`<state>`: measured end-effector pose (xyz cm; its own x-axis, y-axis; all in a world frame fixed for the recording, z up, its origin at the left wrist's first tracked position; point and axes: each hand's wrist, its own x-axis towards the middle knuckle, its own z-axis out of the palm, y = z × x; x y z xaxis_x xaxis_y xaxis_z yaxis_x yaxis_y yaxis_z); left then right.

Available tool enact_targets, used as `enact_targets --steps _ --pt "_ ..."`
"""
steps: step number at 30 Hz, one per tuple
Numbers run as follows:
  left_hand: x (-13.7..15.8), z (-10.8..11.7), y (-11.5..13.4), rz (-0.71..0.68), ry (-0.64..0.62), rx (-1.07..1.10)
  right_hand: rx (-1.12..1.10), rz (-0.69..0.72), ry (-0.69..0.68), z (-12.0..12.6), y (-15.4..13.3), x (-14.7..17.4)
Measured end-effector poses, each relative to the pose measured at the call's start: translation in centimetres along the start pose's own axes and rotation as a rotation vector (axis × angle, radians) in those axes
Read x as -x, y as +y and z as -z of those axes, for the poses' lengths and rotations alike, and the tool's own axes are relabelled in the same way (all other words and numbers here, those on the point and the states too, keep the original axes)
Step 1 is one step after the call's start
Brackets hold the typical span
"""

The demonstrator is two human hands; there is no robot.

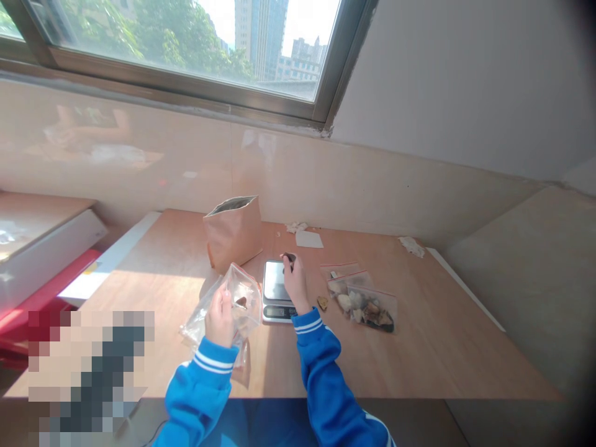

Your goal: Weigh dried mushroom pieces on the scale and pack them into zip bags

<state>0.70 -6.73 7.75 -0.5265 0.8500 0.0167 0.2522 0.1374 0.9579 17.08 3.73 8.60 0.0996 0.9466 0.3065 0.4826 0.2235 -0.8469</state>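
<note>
L hand [220, 320] has its fingers [226, 304] clamped on a clear bag [249, 301], R hand [297, 287] pinches a dark lump [290, 257] over the scale [274, 282], w/ bagged stones [365, 307] nearby on the counter [442, 354].

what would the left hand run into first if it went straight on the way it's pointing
Likely the brown bag, which stands beyond the clear bag in the left hand; depth is hard to judge from one view.

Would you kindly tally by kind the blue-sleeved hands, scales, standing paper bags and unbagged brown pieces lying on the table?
Left hand and right hand: 2
Scale: 1
Standing paper bag: 1
Unbagged brown piece: 1
Total: 5
</note>
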Motion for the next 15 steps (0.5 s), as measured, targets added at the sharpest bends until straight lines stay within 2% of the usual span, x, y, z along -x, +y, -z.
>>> enact_targets --steps 3,6,8,13,15 --pt "0.2 -0.1 0.6 0.042 -0.045 0.006 -0.294 0.034 -0.120 -0.4 -5.2 1.1" --pt "0.5 0.0 1.1 0.024 -0.057 0.005 -0.344 0.078 -0.275 -0.7 -8.7 2.0" --pt "0.5 0.1 1.2 0.018 -0.037 -0.006 -0.245 0.115 -0.339 -0.7 -9.6 2.6" --pt "0.1 0.2 0.5 0.017 -0.030 -0.042 -0.030 0.213 -0.484 -0.2 -9.0 3.4" --pt "-0.1 0.2 -0.1 -0.019 -0.020 -0.063 -0.005 0.255 -0.487 0.0 -8.9 3.3"
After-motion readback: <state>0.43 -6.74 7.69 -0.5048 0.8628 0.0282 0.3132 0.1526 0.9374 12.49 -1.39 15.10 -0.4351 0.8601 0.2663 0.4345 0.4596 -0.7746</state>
